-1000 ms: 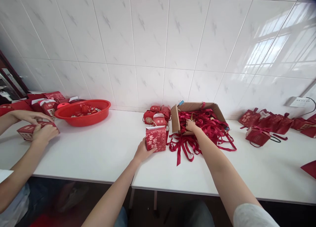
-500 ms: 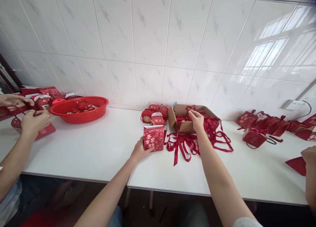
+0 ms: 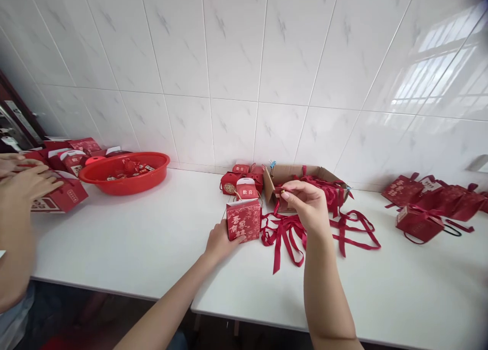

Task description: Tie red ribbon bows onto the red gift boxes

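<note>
My left hand (image 3: 223, 242) is closed around the lower left side of a red paper gift box (image 3: 244, 220) with white lettering, holding it upright at the table. My right hand (image 3: 307, 202) pinches a red ribbon (image 3: 277, 192) between thumb and fingers. A small gold-coloured bit shows at the fingertips; its kind is too small to tell. Behind that hand stands an open cardboard box (image 3: 270, 187) filled with red ribbons (image 3: 333, 190). Loose ribbons (image 3: 284, 243) hang over its front onto the white table (image 3: 152, 233).
Several small red boxes (image 3: 247, 188) stand against the tiled wall. A red plastic basin (image 3: 124, 186) with small packets sits to the left. Beyond it, a co-worker's hands (image 3: 32, 180) handle a red box (image 3: 70, 192). More red boxes (image 3: 421, 222) with ribbons stand at right.
My right hand has come back from the cardboard box toward the gift box, with the ribbon pinched. My left hand still grips the gift box. The view has shifted slightly.
</note>
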`<state>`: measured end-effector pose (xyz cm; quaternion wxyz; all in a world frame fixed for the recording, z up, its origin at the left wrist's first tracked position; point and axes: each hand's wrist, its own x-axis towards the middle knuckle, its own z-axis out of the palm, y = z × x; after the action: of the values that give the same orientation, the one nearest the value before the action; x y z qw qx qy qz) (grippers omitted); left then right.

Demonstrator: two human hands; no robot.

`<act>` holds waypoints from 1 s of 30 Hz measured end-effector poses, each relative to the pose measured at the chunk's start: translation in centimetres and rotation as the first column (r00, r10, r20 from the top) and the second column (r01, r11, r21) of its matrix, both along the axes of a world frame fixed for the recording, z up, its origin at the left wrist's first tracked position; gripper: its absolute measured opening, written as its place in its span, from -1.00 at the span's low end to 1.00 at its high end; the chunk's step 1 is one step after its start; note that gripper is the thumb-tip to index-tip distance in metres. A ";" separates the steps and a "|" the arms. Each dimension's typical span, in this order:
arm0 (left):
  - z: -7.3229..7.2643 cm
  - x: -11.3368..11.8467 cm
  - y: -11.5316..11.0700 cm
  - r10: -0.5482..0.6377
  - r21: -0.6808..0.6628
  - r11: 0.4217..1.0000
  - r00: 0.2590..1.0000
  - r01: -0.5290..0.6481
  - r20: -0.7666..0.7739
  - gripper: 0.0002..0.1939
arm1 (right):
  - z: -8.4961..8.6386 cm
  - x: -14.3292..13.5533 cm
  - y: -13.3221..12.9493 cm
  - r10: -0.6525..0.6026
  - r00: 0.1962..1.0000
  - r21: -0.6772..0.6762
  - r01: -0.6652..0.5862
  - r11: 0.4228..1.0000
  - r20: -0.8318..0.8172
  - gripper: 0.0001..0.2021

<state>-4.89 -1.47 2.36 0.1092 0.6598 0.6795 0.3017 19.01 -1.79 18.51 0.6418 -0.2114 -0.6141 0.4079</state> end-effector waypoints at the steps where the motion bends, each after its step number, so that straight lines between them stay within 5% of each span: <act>1: 0.7 0.4 0.3 0.016 -0.030 0.999 0.999 -0.018 -0.052 -0.41 | -0.1 0.0 -0.2 0.011 1.000 0.019 -0.011 1.000 0.000 -0.90; 4: 4.4 1.0 0.4 0.000 -0.213 0.975 0.967 -0.057 -0.256 -0.42 | -0.5 -0.1 -0.2 0.044 0.999 0.072 -0.044 0.996 0.002 -0.91; 6: 8.3 1.1 -0.5 -0.126 -0.275 0.960 0.949 0.044 -0.289 -0.51 | -0.6 -0.1 0.0 0.070 0.997 0.136 -0.075 0.988 0.036 -0.88; 9: 14.5 1.2 -2.7 -0.209 -0.079 0.977 0.965 0.198 -0.160 -0.65 | -0.6 -0.3 -0.1 0.121 0.987 0.216 -0.143 0.966 0.109 -0.79; 12: 18.5 2.0 -4.3 -0.257 0.234 0.942 0.965 0.239 0.049 -0.75 | -0.4 -0.7 -0.3 0.227 0.958 0.191 -0.259 0.947 0.174 -0.74; 15: 19.3 2.6 -4.3 -0.417 0.384 0.854 0.903 0.352 0.101 -0.82 | -0.5 -1.3 0.1 0.310 0.933 0.126 -0.335 0.934 0.184 -0.73; 18: 18.8 2.9 -3.5 -0.573 0.306 0.801 0.807 0.515 0.143 -0.81 | -0.7 -1.7 0.8 0.367 0.922 0.032 -0.373 0.927 0.119 -0.76; 24: 18.5 2.8 -2.1 -0.608 0.303 0.789 0.753 0.535 0.253 -0.83 | -1.4 -2.3 2.2 0.433 0.900 -0.153 -0.436 0.887 -0.051 -0.79; 30: 18.3 2.7 -1.1 -0.676 0.290 0.737 0.681 0.611 0.282 -0.83 | -1.6 -2.8 3.1 0.601 0.776 -0.237 -0.631 0.739 -0.190 -0.84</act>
<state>-2.23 -2.55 20.65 0.2768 0.7943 0.3412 0.4197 16.26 1.35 16.93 0.4631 -0.0663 -0.5499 0.6919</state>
